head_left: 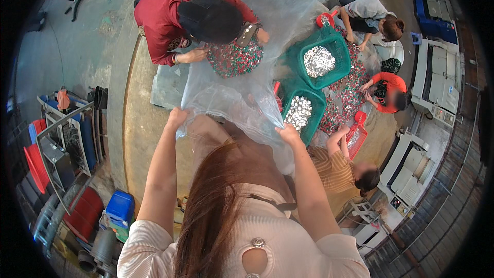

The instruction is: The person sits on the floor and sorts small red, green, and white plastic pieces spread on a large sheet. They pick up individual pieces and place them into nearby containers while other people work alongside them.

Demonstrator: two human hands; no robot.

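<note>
A clear plastic sheet [218, 95] hangs between my two hands, with its near edge pulled up toward me. My left hand [177, 117] is closed on one side of that edge. Farther to the right, my right hand [288, 133] pinches a gathered part of it. Beyond the sheet's near part lies a heap of small red, green and pale pieces [236, 61]. A person in a red top and dark cap [211, 18] bends over this heap, hands at its sides.
Two green baskets [341, 55] of silvery ring-like pieces [319, 62] stand at right, beside a spread of mixed small pieces [343, 92]. Several co-workers crouch around it, one near a red scoop [358, 136]. Machines [437, 74] line the right; a blue container [120, 208] is at lower left.
</note>
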